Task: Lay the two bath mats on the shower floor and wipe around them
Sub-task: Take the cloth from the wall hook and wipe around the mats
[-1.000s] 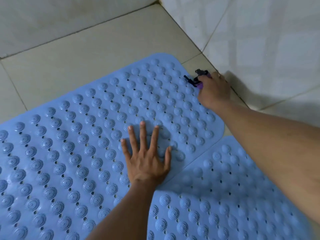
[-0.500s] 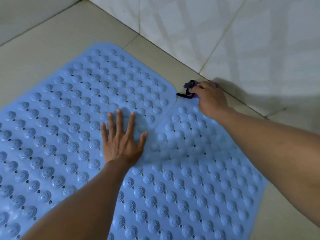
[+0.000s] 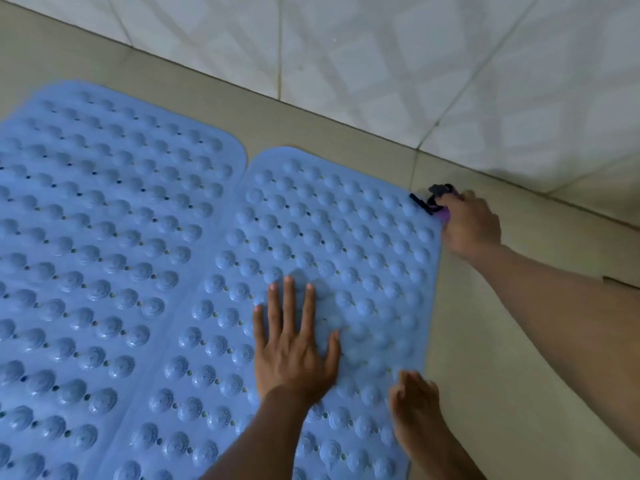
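Two blue studded bath mats, flat on the beige tiled floor (image 3: 502, 341), side by side with long edges touching: left mat (image 3: 104, 254), right mat (image 3: 329, 220). Left hand (image 3: 294, 351): fully spread, palm down on the right mat, holding nothing. Right hand (image 3: 471, 226): fist closed round a purple-and-black tool (image 3: 434, 200) at the right mat's far corner, near the wall (image 3: 381, 64). Bare foot (image 3: 415, 410) on the right mat's near edge.

Right hand (image 3: 471, 225) slid its tool (image 3: 437, 199) along to the right mat's (image 3: 346, 220) far corner.
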A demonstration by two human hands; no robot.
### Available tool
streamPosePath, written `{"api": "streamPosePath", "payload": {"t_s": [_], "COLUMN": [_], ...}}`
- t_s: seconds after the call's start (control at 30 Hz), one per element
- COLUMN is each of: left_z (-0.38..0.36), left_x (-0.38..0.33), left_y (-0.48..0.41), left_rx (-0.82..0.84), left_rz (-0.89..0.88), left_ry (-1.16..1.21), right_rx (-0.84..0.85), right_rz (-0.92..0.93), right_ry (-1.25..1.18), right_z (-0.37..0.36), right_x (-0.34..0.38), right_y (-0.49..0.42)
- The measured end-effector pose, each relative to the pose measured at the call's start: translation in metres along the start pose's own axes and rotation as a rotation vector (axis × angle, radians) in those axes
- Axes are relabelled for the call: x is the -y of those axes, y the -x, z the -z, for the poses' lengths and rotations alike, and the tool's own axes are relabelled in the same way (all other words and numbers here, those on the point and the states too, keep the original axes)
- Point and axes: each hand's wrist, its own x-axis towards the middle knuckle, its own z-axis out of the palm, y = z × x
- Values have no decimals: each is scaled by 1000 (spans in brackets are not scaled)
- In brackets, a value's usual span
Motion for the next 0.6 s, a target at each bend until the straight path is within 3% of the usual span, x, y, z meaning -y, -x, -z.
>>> {"api": "streamPosePath", "payload": {"t_s": [0.2, 0.43, 0.6], "left_z": [1, 7, 8], "left_x": [-1, -2, -3], "left_y": [1, 0, 0], "left_rx": [2, 34, 19], "left_rz": [24, 20, 32], "left_ry": [-14, -12, -1], "right_rx": [22, 172, 14], "right_rz": [-144, -105, -95], "right_ry": [-14, -200, -148], "right_z": [-15, -18, -37], "right_x": [-32, -17, 0], "right_y": [76, 155, 197]}}
